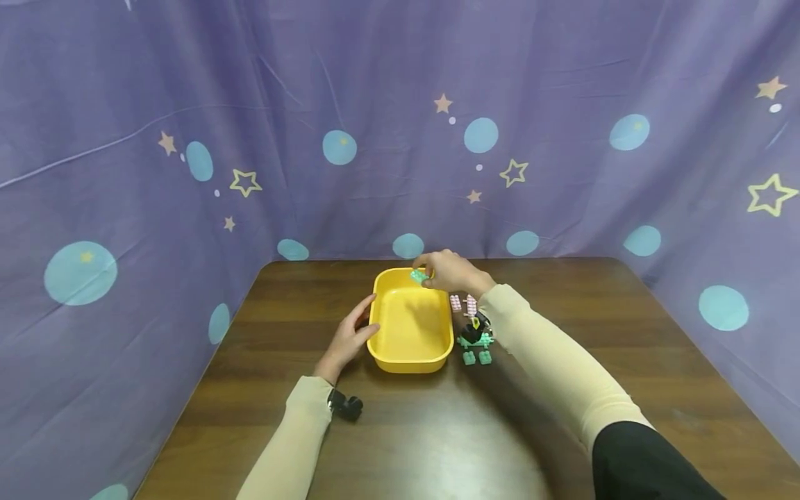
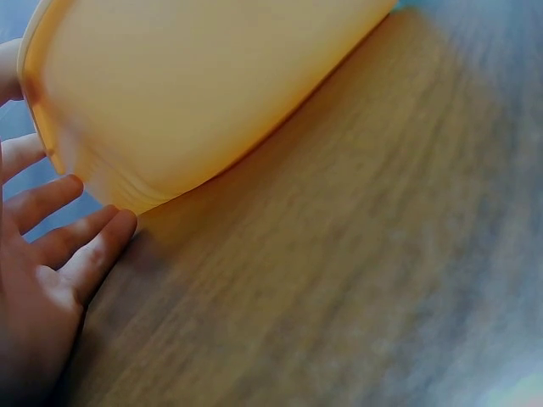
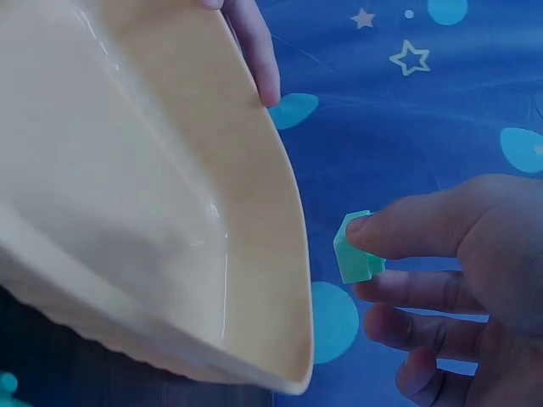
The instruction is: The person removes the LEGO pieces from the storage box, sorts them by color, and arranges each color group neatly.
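A yellow plastic tub (image 1: 410,326) stands on the table with its open side up. At its left side my left hand (image 1: 347,338) touches the rim and outer wall with fairly straight, spread fingers (image 2: 93,254). Over the tub's far right corner, my right hand (image 1: 451,271) pinches a small mint-green toy building block (image 3: 356,250) between thumb and fingers. That block is held up above the rim, apart from the tub. Nothing lies on the tub floor that I can see in the head view.
Right of the tub lie pink-and-white blocks (image 1: 455,303), a green piece (image 1: 476,341) partly hidden by the right wrist camera (image 1: 475,328), and small green blocks (image 1: 469,358). The brown wooden table (image 1: 400,430) meets a purple patterned curtain (image 1: 375,201) behind.
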Motion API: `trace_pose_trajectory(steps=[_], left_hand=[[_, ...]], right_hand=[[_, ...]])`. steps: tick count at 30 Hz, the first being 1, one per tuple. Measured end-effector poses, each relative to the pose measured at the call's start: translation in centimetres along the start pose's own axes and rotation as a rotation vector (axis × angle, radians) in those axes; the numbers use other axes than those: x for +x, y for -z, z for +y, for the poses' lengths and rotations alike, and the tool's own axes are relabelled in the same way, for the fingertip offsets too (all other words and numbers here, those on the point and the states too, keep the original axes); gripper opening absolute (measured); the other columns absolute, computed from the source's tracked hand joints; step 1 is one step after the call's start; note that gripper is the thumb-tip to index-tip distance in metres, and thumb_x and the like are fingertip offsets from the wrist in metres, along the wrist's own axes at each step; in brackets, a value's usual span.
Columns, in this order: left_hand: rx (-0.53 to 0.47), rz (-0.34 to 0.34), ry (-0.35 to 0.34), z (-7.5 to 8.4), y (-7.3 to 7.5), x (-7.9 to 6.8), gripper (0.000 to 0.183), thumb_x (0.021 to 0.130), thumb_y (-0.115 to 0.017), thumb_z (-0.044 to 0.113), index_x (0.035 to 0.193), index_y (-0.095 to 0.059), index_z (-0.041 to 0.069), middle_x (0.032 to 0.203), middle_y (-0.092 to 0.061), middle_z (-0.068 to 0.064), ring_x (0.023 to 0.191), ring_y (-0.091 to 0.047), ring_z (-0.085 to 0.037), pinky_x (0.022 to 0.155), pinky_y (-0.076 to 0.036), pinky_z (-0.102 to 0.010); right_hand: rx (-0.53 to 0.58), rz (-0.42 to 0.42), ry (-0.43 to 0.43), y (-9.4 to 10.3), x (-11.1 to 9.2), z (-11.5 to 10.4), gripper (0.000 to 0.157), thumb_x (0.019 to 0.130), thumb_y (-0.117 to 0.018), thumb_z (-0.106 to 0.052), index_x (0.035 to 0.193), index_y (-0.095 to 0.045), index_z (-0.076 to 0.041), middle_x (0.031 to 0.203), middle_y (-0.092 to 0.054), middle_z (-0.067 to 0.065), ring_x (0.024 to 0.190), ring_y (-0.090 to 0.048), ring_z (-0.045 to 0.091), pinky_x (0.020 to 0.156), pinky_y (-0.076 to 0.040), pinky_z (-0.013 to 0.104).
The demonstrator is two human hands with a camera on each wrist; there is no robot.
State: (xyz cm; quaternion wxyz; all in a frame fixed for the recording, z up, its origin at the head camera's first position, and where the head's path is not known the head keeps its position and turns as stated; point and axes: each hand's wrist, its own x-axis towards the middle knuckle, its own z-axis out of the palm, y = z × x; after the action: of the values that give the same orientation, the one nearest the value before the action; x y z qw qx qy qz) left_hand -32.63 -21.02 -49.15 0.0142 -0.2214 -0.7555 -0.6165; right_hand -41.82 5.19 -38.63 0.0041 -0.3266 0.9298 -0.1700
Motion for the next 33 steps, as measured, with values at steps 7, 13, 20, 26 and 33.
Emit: trace_pose_trajectory(steps=[7, 13, 20, 26, 33], left_hand=[[0.04, 0.002, -0.029, -0.3, -0.1, 0.1, 0.064, 0.093, -0.058, 0.001, 0.15, -0.029, -0.005, 0.148, -0.037, -0.031, 0.124, -0.048, -0.047, 0.085, -0.05, -0.021], [0.002, -0.003, -0.063, -0.6, -0.2, 0.3, 0.064, 0.092, -0.057, -0.002, 0.149, -0.027, -0.009, 0.145, -0.036, -0.038, 0.124, -0.044, -0.056, 0.083, -0.051, -0.018], [0.047, 0.024, -0.061, -0.5, -0.4, 0.2, 0.063, 0.092, -0.058, -0.002, 0.149, -0.03, -0.007, 0.141, -0.043, -0.034, 0.117, -0.054, -0.04, 0.082, -0.052, -0.021], [0.051, 0.03, -0.064, -0.4, -0.3, 0.3, 0.063, 0.092, -0.059, -0.001, 0.149, -0.032, -0.005, 0.143, -0.043, -0.031, 0.118, -0.052, -0.038, 0.083, -0.051, -0.021], [0.066, 0.018, -0.077, -0.5, -0.4, 0.4, 0.063, 0.092, -0.059, -0.001, 0.148, -0.031, -0.008, 0.146, -0.039, -0.033, 0.12, -0.05, -0.048, 0.085, -0.05, -0.02]], right_hand=[[0.009, 0.019, 0.0, 0.7, -1.6, 0.9, 0.039, 0.088, -0.071, -0.019, 0.126, -0.065, -0.015, 0.092, -0.069, 0.001, 0.08, -0.063, 0.017, 0.073, -0.053, 0.033], [0.015, 0.048, -0.013, 1.2, -3.0, 1.8, 0.039, 0.086, -0.071, -0.018, 0.125, -0.065, -0.013, 0.093, -0.069, 0.002, 0.081, -0.064, 0.016, 0.075, -0.054, 0.034], [0.021, 0.07, -0.061, 1.5, -5.0, 3.1, 0.038, 0.086, -0.073, -0.02, 0.123, -0.065, -0.016, 0.089, -0.068, 0.0, 0.077, -0.063, 0.015, 0.071, -0.053, 0.032], [0.03, 0.087, -0.089, 1.6, -6.8, 4.7, 0.038, 0.087, -0.072, -0.022, 0.123, -0.065, -0.015, 0.09, -0.067, 0.0, 0.075, -0.062, 0.014, 0.07, -0.052, 0.033], [0.029, 0.092, -0.123, 1.2, -9.0, 6.6, 0.036, 0.084, -0.072, -0.015, 0.119, -0.066, -0.012, 0.081, -0.064, -0.001, 0.066, -0.057, 0.013, 0.064, -0.048, 0.031]])
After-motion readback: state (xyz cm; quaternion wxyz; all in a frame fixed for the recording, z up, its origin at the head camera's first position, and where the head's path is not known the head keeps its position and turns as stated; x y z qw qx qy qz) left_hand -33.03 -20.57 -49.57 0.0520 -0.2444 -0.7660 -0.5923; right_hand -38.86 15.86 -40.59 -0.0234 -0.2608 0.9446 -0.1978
